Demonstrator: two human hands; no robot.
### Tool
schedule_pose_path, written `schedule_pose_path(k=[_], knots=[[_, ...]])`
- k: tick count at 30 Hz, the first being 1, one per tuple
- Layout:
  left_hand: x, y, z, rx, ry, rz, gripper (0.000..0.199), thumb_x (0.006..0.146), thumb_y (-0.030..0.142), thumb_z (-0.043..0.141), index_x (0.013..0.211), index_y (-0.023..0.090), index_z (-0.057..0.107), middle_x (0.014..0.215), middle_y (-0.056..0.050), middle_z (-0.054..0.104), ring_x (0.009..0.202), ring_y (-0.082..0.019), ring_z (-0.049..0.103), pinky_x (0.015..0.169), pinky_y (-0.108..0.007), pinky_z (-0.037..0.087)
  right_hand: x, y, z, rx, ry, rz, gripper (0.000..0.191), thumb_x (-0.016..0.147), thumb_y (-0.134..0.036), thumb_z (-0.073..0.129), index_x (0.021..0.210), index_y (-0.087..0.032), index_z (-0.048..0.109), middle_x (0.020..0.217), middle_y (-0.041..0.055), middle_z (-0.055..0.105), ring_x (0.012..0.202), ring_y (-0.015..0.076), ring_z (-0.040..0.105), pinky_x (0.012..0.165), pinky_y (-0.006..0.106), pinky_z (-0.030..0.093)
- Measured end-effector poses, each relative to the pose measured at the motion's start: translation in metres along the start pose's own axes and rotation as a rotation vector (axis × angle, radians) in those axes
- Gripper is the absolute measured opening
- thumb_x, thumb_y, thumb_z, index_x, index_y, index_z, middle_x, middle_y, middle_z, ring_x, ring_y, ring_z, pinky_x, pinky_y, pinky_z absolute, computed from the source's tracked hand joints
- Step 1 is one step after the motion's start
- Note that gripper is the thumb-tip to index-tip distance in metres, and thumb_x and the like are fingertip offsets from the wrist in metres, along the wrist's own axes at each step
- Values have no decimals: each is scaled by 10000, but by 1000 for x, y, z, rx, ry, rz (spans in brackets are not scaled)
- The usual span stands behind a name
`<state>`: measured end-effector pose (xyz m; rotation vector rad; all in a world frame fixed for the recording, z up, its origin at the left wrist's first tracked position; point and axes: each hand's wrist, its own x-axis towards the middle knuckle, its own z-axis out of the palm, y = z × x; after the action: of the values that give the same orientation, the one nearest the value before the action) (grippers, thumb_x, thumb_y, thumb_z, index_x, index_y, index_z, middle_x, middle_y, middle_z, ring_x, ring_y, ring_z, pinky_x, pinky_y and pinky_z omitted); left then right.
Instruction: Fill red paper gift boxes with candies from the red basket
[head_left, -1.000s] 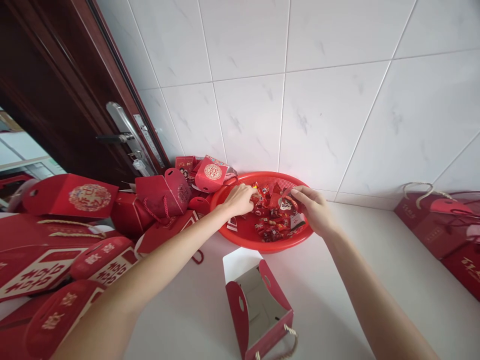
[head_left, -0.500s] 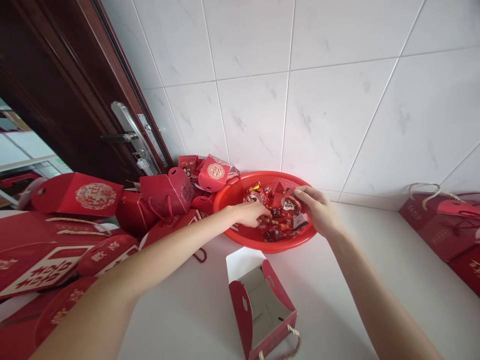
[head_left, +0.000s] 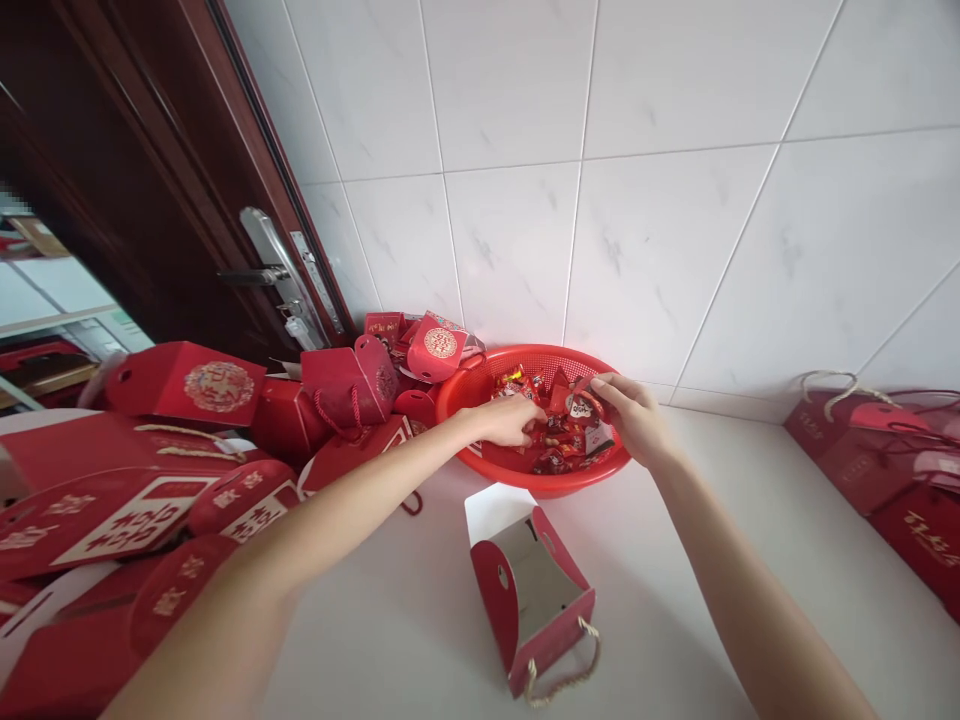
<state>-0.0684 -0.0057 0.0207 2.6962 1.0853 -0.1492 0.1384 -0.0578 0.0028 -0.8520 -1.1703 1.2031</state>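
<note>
A red plastic basket (head_left: pixel 540 490) holds red-wrapped candies (head_left: pixel 555 463) and stands against the wall. My left hand (head_left: pixel 510 419) reaches in among the candies, its fingers curled downward; what lies under the fingertips is hidden. At the basket's right rim, my right hand (head_left: pixel 630 410) pinches a red candy packet (head_left: pixel 583 406) with a pale printed patch between thumb and fingers. In front of the basket stands an open red gift box (head_left: pixel 551 641) with its flaps up, a white flap at the back and a rope handle at the front. Its grey inside shows.
Several red gift boxes (head_left: pixel 217 390) are piled on the left, below a dark wooden door (head_left: pixel 150 150) with a metal handle. Red gift bags (head_left: pixel 855 455) stand at the right. A white tiled wall (head_left: pixel 510 240) rises behind the white tabletop (head_left: pixel 390 620).
My left hand has shifted slightly within the candies, its fingers more tucked in. My right hand keeps its pinch on the packet. The view has turned a little left.
</note>
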Motion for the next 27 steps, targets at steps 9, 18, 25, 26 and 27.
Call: schedule_pose_path(k=[9, 18, 25, 26, 27], knots=[[-87, 35, -8, -683, 442, 133, 323, 911, 486, 606, 836, 174, 644, 781, 11, 623, 746, -149, 589, 704, -267, 446, -14, -12, 2, 222, 91, 66, 221, 686, -395, 835, 776, -222, 733, 821, 24, 732, 838, 207, 664, 739, 319, 571], [-134, 69, -4, -657, 165, 191, 285, 749, 304, 804, 826, 199, 550, 799, 34, 616, 736, -124, 575, 681, -251, 429, -74, -51, 34, 167, 65, 62, 235, 679, -407, 841, 754, -209, 739, 794, 9, 711, 745, 168, 636, 696, 280, 550], [-137, 71, -6, -486, 141, 232, 77, 817, 218, 733, 860, 191, 675, 900, 0, 716, 843, -155, 644, 771, -263, 458, -106, -80, 66, 27, -62, -8, 254, 766, -473, 770, 794, -227, 711, 795, 35, 703, 730, 202, 639, 687, 315, 529], [-136, 71, -5, -465, 140, 232, 64, 837, 222, 711, 885, 195, 678, 926, -3, 718, 859, -159, 647, 774, -261, 458, -109, -80, 68, 1, -79, -9, 264, 774, -485, 761, 799, -229, 703, 805, 40, 703, 728, 206, 637, 678, 319, 523], [-136, 71, -5, -442, 140, 234, 56, 858, 229, 685, 907, 201, 676, 945, -4, 717, 864, -162, 647, 768, -260, 457, -112, -80, 70, -20, -100, -4, 278, 776, -498, 759, 795, -228, 695, 805, 41, 701, 711, 203, 630, 660, 316, 513]])
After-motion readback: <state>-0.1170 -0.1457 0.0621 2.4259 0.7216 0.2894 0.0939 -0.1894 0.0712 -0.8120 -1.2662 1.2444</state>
